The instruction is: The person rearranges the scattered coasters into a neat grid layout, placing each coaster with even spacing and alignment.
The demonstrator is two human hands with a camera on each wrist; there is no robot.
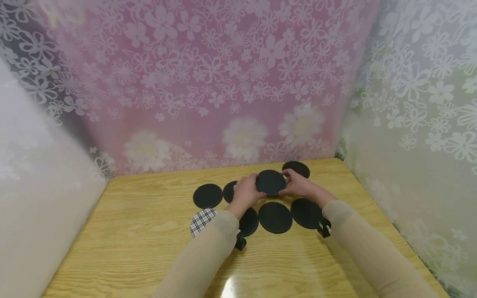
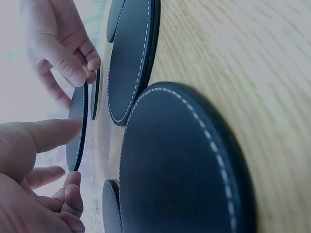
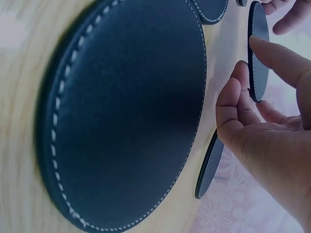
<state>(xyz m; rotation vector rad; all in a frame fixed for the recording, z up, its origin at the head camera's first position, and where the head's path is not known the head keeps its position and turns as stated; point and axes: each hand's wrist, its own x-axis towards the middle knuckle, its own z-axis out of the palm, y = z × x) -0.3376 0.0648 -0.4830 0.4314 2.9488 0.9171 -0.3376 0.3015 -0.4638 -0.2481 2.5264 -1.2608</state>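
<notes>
Both hands hold one round black coaster (image 1: 270, 182) with pale edge stitching, raised above the table. My left hand (image 1: 247, 191) pinches its left edge, thumb on the near side. On the opposite edge my right hand (image 1: 299, 185) grips the same coaster (image 3: 261, 53) between thumb and fingers. Another black coaster (image 1: 296, 168) lies just behind the right hand. Under the left hand, a coaster (image 1: 228, 192) in the back row is partly hidden. Nearer me, a front row has black coasters (image 1: 275, 217), and the left forearm partly covers a black-and-white plaid disc (image 1: 203, 220).
The wooden table (image 1: 123, 236) meets a pink flowered sheet (image 1: 231, 82) at its back edge. Pale flowered sheets (image 1: 421, 124) hang at the sides. A black coaster (image 1: 207, 195) lies at the back left, one (image 1: 306, 212) beneath the right wrist.
</notes>
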